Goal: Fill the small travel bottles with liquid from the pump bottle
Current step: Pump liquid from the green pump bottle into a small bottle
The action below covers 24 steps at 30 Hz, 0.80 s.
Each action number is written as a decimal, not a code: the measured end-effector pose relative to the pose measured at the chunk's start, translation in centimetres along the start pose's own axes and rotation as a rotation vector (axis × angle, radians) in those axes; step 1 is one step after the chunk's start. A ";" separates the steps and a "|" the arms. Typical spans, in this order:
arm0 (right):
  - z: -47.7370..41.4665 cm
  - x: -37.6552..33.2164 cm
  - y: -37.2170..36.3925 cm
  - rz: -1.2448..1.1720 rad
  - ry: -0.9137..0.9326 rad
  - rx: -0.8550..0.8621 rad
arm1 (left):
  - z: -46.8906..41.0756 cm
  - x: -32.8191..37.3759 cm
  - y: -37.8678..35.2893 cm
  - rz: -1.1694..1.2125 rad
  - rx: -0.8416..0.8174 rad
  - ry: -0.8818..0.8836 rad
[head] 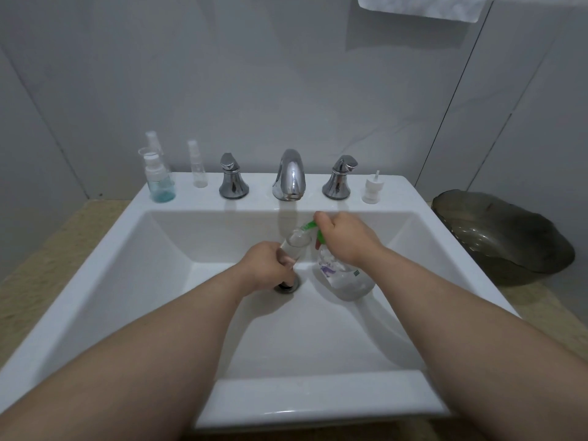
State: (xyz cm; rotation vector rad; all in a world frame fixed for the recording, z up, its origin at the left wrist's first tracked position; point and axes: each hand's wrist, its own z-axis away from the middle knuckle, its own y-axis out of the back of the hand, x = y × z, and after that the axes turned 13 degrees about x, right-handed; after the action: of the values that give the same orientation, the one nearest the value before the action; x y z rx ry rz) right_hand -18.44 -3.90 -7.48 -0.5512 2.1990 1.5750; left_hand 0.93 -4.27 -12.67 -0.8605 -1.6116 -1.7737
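Head: left hand point(266, 266) grips travel bottle point(295, 244); right hand point(347, 240) grips pump bottle point(347, 280).

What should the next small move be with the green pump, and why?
Probably press the green pump head down with the right hand. Its spout appears to sit at the open mouth of the small clear travel bottle, which the left hand grips tilted beside the clear pump bottle standing in the white sink.

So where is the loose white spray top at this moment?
In the head view the white spray top stands on the sink's back ledge, on the right, just beyond the right tap handle.
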 end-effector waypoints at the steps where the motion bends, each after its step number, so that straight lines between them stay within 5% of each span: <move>1: 0.0 0.0 0.0 0.004 -0.001 -0.003 | 0.0 0.0 0.0 0.001 0.003 0.001; 24: -0.1 0.1 0.0 0.031 -0.013 -0.019 | -0.1 -0.1 0.0 0.016 -0.027 0.003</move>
State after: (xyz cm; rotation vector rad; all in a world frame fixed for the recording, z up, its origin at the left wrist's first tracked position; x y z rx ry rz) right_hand -18.57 -3.97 -7.53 -0.5128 2.1952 1.6127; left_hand 0.99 -4.33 -12.73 -0.8807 -1.5775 -1.7888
